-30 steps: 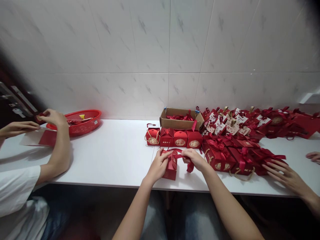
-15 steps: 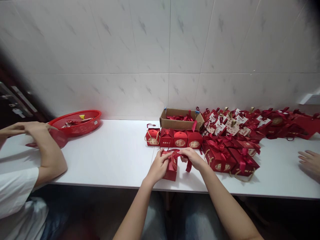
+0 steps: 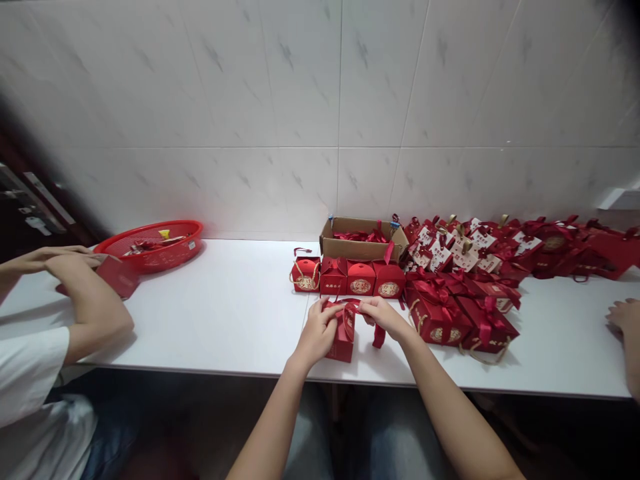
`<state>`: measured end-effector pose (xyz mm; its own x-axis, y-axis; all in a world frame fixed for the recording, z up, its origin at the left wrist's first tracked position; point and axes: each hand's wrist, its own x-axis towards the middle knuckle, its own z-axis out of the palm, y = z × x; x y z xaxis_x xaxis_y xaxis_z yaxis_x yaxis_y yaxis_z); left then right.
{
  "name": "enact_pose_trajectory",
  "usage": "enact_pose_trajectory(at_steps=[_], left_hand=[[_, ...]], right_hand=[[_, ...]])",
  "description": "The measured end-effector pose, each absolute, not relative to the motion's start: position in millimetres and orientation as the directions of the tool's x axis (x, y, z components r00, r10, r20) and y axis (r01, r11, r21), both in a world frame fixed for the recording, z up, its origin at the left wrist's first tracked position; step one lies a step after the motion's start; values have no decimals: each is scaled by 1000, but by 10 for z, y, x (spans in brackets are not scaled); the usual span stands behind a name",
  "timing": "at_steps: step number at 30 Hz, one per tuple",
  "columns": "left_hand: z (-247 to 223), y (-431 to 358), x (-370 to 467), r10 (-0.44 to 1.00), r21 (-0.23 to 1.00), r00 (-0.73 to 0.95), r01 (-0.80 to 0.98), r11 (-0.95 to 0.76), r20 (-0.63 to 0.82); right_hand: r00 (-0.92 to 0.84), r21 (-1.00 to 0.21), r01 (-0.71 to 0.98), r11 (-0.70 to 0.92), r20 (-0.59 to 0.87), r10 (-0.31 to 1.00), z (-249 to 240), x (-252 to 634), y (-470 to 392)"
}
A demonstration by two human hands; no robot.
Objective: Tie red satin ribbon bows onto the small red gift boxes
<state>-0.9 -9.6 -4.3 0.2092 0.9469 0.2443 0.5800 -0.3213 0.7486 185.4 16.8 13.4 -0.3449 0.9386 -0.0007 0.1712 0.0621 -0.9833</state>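
A small red gift box stands near the table's front edge, straight in front of me. My left hand is closed on its top and left side, fingers at the ribbon there. Pinched in my right hand, just right of the box top, is a dark red ribbon whose loose end hangs below the fingers. The ribbon runs across the box top between both hands. Behind the box is a row of similar red boxes, one with a gold rope handle.
A cardboard box of red ribbons stands against the wall. Finished-looking boxes with bows crowd the right side. At left, a person's arms work on a red box beside a red plastic basket. Another person's hand rests at far right.
My right hand and the ribbon's hanging end have shifted very slightly; my left hand stays on the box. The person at left has tilted their red box, and the far-right hand has moved rightward.
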Motion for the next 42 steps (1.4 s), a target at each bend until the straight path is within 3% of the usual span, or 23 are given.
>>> enact_pose_trajectory(at_steps=[11,18,26,38,42], left_hand=[[-52,-95,-2,937,735,210,582,-348,278],[-5,-86,17,942,714,145,620,-326,304],[64,10,67,957,687,91,678,-262,276],[77,66,107,969,703,90,673,-229,229],[86,97,88,969,714,91,660,-232,230]], right_hand=[[-333,-971,226,79,-1,943,85,1932,184],[-382,-998,59,3,-20,924,161,1849,180],[-358,-1000,-10,-13,-8,934,148,1864,193],[-372,-999,44,-4,-20,928,168,1801,166],[-385,-983,164,77,8,923,157,1792,161]])
